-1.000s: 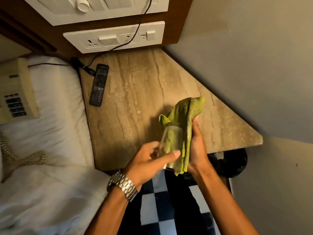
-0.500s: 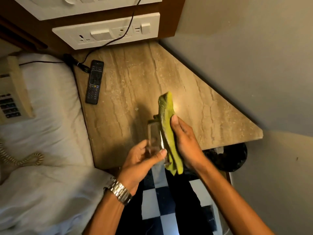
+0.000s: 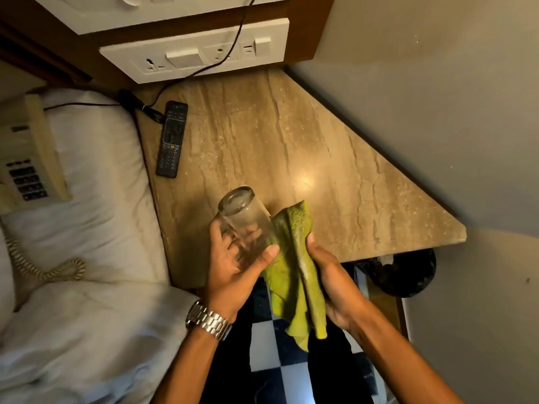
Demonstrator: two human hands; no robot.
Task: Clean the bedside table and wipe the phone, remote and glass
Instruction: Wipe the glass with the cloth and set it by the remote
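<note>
The left hand is wrapped around a clear glass, thumb across the side facing the camera and fingers curled behind, showing through the wall of the glass. The glass is tilted, its thick base pointing up and away from the person, and it is held above the near edge of the bedside table, not resting on it. Just to the right of the glass, touching its side, is a green cloth gripped in the right hand; the thumb lies along the top of the cloth and the fingers close under it, so the cloth is bunched into long folds that hang down past the table's near edge over the checked floor. A metal watch sits on the left wrist. On the table's far left part, near its left edge, a black remote lies flat, with a dark cable running from behind it up to the switch panel on the wall at the back of the table. Left of the table, on the white bedding (not on the table), sits a cream phone with its coiled cord trailing toward the person. Below the table's right corner a dark bin is partly visible.
</note>
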